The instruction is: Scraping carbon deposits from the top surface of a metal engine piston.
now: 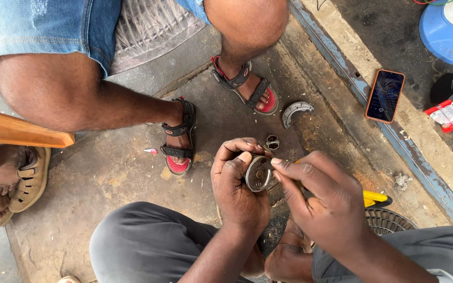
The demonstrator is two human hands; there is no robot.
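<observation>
Round metal part (258, 173) sits clamped in the left hand (238, 189), fingers curled shut around its rim, above the concrete floor (106, 167). Right hand (318, 202) pinches a thin tool against its edge; a steady left grip seems wise. No containers show contents.

Phone (385, 95), orange case, dark screen, lies flat on the concrete ledge. Small red-and-white packet (446, 116) right of phone, near but apart, same ledge.
</observation>
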